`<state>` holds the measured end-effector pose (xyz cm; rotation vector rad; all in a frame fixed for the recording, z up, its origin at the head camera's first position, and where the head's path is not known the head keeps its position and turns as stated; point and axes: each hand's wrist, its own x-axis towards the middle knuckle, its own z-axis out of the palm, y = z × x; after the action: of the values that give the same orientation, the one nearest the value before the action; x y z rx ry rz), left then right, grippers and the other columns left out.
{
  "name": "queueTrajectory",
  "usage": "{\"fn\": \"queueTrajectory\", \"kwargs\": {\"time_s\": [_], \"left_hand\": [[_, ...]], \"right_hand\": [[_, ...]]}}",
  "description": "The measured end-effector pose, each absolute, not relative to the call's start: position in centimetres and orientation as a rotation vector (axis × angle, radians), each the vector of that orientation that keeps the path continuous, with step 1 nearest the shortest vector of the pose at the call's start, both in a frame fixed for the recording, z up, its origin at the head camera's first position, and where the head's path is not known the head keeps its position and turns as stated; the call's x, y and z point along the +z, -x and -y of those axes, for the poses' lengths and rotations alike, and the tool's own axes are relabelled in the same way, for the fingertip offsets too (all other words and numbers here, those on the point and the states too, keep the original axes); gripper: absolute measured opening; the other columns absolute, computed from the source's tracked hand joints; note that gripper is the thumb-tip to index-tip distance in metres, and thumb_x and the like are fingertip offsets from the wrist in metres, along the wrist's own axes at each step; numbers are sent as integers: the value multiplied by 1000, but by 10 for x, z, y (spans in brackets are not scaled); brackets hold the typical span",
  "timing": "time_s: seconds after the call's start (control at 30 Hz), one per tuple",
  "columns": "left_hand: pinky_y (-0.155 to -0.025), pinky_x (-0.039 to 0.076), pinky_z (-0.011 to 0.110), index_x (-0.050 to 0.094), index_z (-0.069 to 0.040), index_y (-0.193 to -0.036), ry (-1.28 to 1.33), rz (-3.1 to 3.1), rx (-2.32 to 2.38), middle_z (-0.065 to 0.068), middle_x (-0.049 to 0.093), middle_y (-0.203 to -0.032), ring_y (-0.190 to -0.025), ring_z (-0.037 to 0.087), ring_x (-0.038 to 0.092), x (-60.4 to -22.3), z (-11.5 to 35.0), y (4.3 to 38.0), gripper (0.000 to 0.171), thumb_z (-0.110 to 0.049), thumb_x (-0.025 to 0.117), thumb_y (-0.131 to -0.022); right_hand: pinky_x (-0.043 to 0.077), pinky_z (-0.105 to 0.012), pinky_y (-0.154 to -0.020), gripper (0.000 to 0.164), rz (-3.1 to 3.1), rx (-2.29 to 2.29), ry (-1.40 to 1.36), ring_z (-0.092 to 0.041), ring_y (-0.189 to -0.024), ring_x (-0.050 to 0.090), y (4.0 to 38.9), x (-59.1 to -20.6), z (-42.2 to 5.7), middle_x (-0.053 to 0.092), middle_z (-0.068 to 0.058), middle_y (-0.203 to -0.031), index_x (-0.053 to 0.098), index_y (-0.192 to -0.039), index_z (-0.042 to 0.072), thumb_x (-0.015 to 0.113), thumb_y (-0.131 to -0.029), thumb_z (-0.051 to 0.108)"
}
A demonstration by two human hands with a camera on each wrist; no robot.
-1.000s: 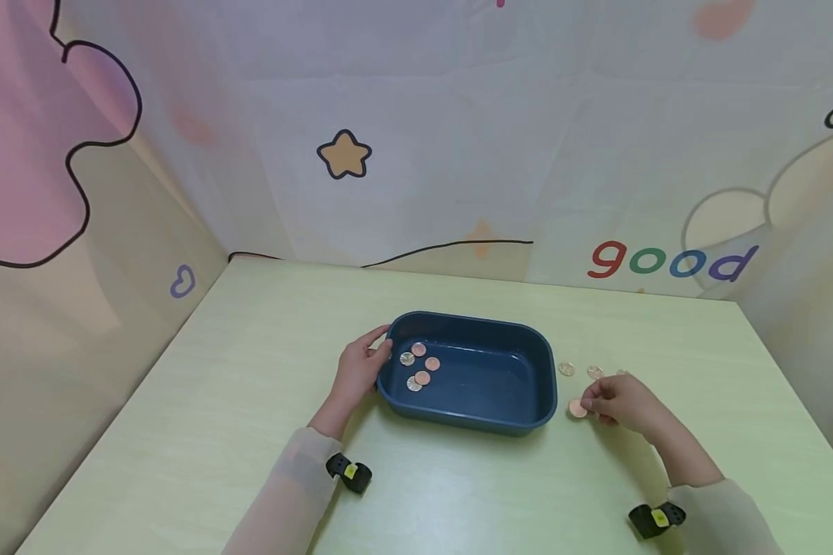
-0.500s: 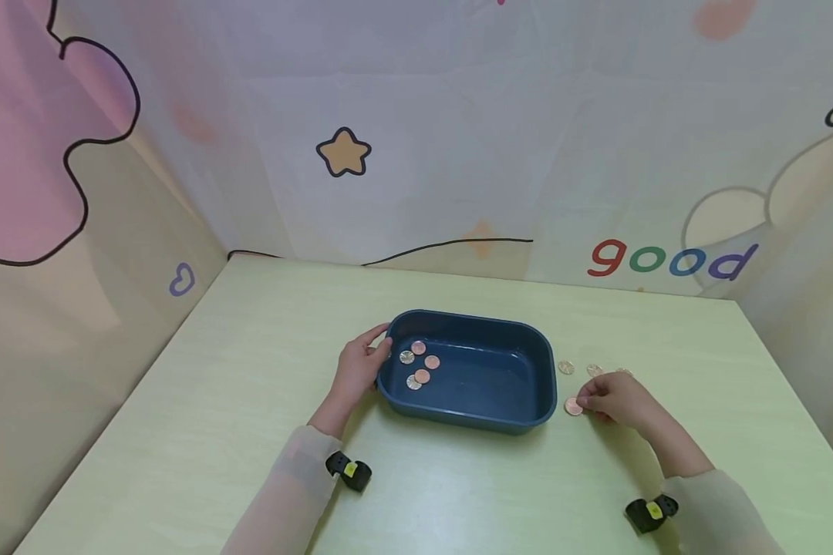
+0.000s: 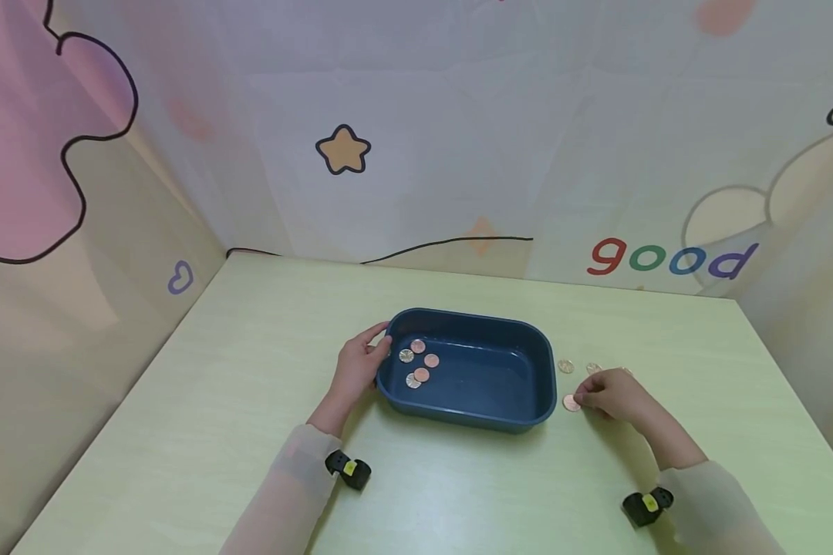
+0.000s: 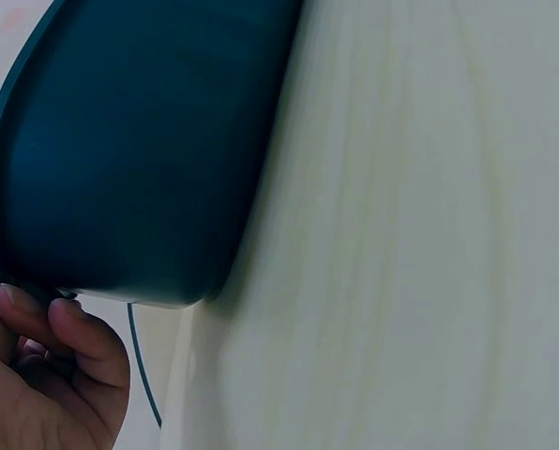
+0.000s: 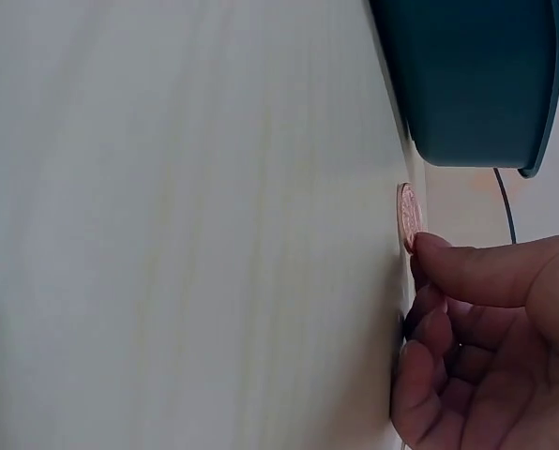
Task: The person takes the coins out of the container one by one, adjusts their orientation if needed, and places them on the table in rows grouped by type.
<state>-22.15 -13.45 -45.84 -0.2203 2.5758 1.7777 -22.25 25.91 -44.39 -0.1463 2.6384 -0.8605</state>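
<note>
A dark blue rectangular bin (image 3: 486,385) stands mid-table, with several copper and silver coins (image 3: 422,375) lying at its left end. My left hand (image 3: 355,368) grips the bin's left end, its thumb at the rim; in the left wrist view the curled fingers (image 4: 97,347) sit under that rim. To the right of the bin, my right hand (image 3: 614,395) pinches a copper coin (image 3: 570,402) by its edge. The right wrist view shows this coin (image 5: 409,216) between thumb and fingertip, low over the table, its face tilted.
Silver-toned coins (image 3: 565,366) lie on the table behind the right hand, one partly hidden by it. The pale wood-grain table (image 3: 250,347) meets a printed cloth backdrop (image 3: 423,154) at the back and sides. Both wrists carry small black cameras (image 3: 348,470).
My right hand has shifted slightly left toward the bin with the copper coin in its pinch. The left hand and the bin stay in place.
</note>
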Motion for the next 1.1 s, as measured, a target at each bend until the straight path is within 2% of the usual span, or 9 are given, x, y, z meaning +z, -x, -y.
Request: {"fn": "queueTrajectory", "kwargs": {"time_s": [0.37,0.9,1.1], "left_hand": [[-43,38,21,57,-11,-146,240,-2555,1777,-1,45,-58,-40,10,40,-459,135,221,43,-22,58,-104],[-43,37,21,56,-10,-146,218,-2540,1799,-3,43,-55,-39,10,40,-459,135,223,43,-22,57,-105],[-43,37,21,56,-11,-147,228,-2537,1785,-4,43,-55,-40,9,40,-460,135,224,44,-22,57,-105]], "right_hand": [[40,-28,-62,17,-2665,-825,127,-17,-72,49,223,-444,-257,59,-3,-76,72,-94,-6,68,-95,10],[40,-27,-58,16,-2676,-809,140,-14,-65,48,224,-445,-256,57,0,-71,73,-91,-5,68,-95,10],[41,-28,-59,17,-2708,-765,168,-15,-66,49,224,-443,-253,58,-3,-72,73,-89,-5,66,-95,9]]}}
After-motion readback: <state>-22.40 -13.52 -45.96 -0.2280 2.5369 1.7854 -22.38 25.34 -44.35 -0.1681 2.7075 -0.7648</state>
